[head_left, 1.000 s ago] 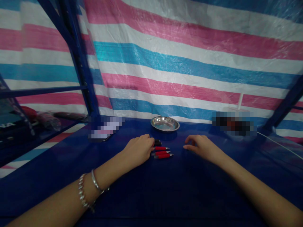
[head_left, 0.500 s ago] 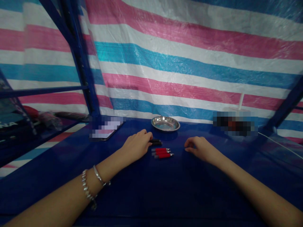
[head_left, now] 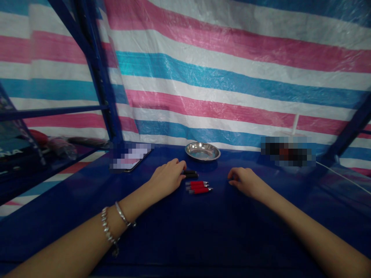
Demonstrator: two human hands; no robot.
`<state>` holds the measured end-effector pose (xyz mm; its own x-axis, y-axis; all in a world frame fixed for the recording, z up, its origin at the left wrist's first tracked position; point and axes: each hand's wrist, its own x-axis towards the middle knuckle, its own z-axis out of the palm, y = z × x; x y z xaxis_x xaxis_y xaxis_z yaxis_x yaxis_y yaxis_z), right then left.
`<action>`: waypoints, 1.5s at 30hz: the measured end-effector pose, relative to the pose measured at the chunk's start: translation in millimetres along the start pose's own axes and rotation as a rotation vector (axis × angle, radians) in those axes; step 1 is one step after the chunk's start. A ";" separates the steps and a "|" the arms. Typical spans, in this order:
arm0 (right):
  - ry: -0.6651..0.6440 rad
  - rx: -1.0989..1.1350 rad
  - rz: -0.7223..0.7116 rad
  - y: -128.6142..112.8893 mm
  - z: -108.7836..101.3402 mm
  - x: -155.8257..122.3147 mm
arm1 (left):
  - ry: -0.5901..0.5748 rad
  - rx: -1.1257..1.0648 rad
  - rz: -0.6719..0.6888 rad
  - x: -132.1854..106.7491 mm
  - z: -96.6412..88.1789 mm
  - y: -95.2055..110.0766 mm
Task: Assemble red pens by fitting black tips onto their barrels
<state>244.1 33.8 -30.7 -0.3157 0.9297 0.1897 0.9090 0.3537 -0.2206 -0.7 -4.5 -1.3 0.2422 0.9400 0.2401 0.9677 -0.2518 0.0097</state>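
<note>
My left hand (head_left: 168, 175) rests on the blue table with its fingers closed around the left ends of the black pens (head_left: 191, 174); those ends are hidden behind the fingers. Just nearer to me lie several red pens (head_left: 199, 187), side by side, their silver tips pointing right. To the right of the pens, my right hand (head_left: 245, 180) is held low at the table. Its fingers are loosely bent, a gap shows between thumb and forefinger, and nothing is in it. Beyond the pens stands a shallow round metal dish (head_left: 203, 151).
A phone-like flat device (head_left: 133, 157), partly blurred out, lies at the back left of the blue table (head_left: 191, 235). At the back right is a pixelated dark object (head_left: 286, 151) beside a white cable (head_left: 343, 177). Blue metal posts (head_left: 100, 73) and a striped sheet (head_left: 220, 69) stand behind.
My right hand has shifted slightly to the right, away from the pens. My left hand stays almost in place at the black pens. The red pens and the dish have not moved.
</note>
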 end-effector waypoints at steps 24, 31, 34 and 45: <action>0.115 0.129 -0.097 -10.2 -7.3 -2.1 | -0.044 0.028 -0.030 2.1 4.1 -3.9; 0.131 0.175 -0.140 -11.5 -7.6 -2.7 | -0.047 0.015 -0.017 0.8 2.5 -4.2; 0.122 0.190 -0.144 -12.8 -8.1 -3.2 | -0.045 0.011 -0.013 0.6 2.4 -3.4; 0.022 0.821 -0.221 -19.1 -3.6 -2.1 | 0.047 -0.118 0.148 -3.7 -8.2 16.3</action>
<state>228.4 24.8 -23.4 -0.4500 0.8311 0.3268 0.3387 0.4975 -0.7986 13.6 -14.0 6.0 0.3748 0.8799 0.2919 0.9064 -0.4139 0.0840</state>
